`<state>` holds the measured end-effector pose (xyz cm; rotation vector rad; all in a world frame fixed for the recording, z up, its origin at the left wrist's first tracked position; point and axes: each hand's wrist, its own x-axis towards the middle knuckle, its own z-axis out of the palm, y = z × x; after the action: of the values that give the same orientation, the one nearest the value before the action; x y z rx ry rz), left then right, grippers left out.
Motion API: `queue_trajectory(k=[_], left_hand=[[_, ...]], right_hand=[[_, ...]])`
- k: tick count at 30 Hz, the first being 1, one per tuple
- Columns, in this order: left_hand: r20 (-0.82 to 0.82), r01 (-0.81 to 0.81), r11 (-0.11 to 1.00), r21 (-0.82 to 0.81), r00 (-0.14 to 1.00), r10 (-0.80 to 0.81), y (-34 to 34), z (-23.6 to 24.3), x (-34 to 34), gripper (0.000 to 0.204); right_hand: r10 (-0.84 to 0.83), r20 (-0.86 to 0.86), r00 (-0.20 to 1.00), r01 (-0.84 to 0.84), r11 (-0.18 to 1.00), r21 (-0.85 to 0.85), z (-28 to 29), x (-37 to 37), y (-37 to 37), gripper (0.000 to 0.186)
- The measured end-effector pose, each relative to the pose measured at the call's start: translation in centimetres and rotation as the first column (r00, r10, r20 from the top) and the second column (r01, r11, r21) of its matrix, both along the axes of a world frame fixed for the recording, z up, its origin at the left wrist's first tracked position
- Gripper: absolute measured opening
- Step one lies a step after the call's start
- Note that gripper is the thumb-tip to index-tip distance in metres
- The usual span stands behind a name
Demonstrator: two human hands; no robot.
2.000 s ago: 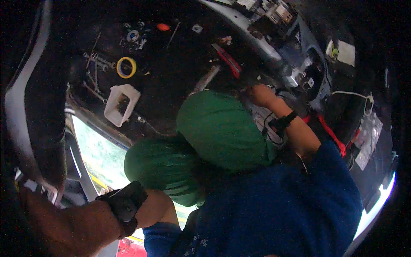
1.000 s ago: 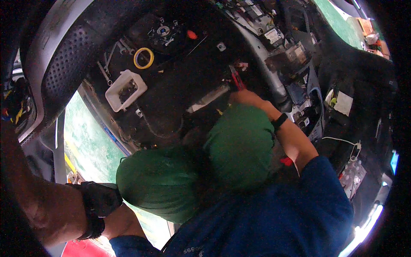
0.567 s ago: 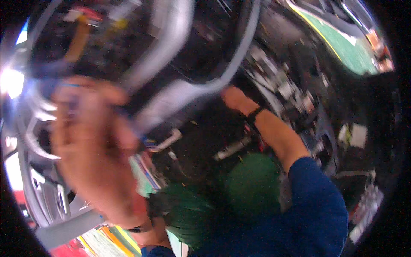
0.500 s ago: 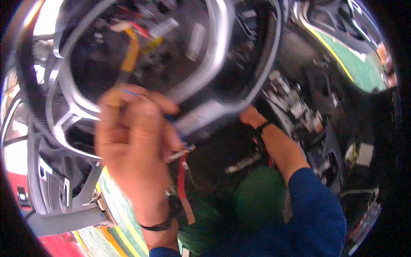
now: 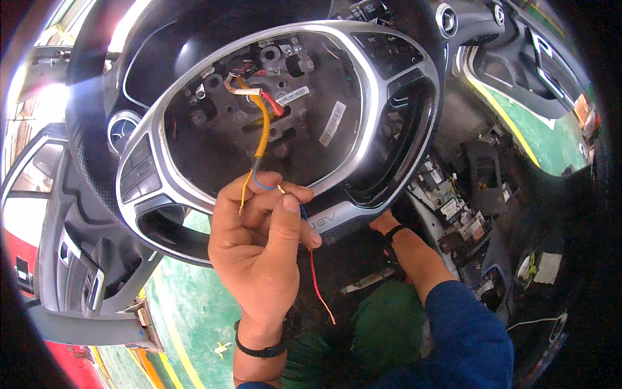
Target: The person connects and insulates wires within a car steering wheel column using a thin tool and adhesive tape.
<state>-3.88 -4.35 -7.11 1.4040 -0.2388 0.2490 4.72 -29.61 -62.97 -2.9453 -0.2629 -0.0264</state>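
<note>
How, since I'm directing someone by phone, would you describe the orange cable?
Find the big steering wheel, then its dark centre. There, above the left hand, the orange cable runs downward. It is thicker than the light-blue wire and the red wire below it.

Right hand [image 5: 383, 222]: far part concealed behind the lower rim of the steering wheel [image 5: 304, 142]; grip cannot be determined. Red wire [image 5: 313, 275]: upper run hidden by the left hand [image 5: 259, 233]. Blue wire [image 5: 262, 182]: partly covered where pinched. Steering wheel: top cropped by the upper edge. Left sleeve [image 5: 258, 385]: mostly cropped below. Print on label [image 5: 332, 123]: too small to read.
</note>
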Motion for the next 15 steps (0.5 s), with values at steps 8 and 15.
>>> queue_trajectory(k=[8, 15], left_hand=[[-0.019, -0.013, 1.000, -0.018, 1.000, 0.013, 0.1, -0.2, -0.2, 0.028], [-0.050, -0.023, 0.991, -0.128, 0.999, 0.017, 0.6, 0.5, -0.2, 0.028]], right_hand=[[0.089, -0.142, 0.986, -0.095, 0.995, -0.041, 6.0, -2.4, -0.1, 0.058], [-0.085, -0.369, 0.925, 0.152, 0.976, 0.156, 26.1, -9.0, 0.1, 0.052]])
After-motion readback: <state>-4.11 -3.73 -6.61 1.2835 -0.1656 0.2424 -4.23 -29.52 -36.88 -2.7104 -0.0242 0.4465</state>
